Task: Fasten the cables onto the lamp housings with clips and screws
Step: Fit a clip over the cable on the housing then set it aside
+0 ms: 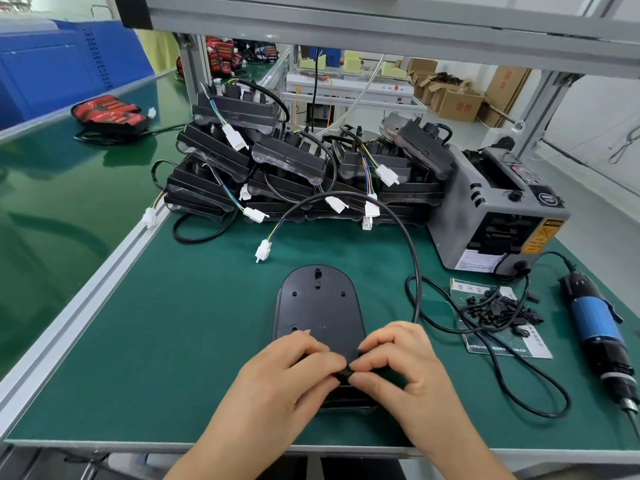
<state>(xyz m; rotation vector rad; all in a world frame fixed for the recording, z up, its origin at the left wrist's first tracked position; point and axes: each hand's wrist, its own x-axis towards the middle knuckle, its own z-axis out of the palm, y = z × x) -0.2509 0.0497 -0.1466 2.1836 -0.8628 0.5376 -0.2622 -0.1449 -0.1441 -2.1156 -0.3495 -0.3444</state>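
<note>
**Hands:** L hand (pixel 294 372) and R hand (pixel 398 368) both had fingers curled, tips meeting. Between them they pinched a small black piece, prob. a clip (pixel 344 373), at the near end of the lamp housing (pixel 318 306).

**Task item:** Housing lay flat on the green counter (pixel 173 341), centre front, partly under both hands. Its cable (pixel 410 244) came out beside the R hand and arced up and over to a white connector (pixel 263 251), which rested on the counter beyond the housing.

**Progress (judged):**
- Clip step under way on this unit.
- No screw seen anywhere.
- Electric screwdriver (pixel 595 327) lay unheld at far right, so screwing is likely still to do.
- Stack of housings (pixel 294 168) at the back had cables and connectors hanging loose. Cannot tell whether those are finished or waiting.

**Containers:**
- No bin for clips. Spare clips (pixel 498 306) lay in a loose pile on a printed sheet (pixel 485 344), between housing and screwdriver.
- Open cardboard boxes (pixel 453 102) far back, contents not legible.
- Grey tape dispenser (pixel 495 209) stood just right of the stack.
</note>
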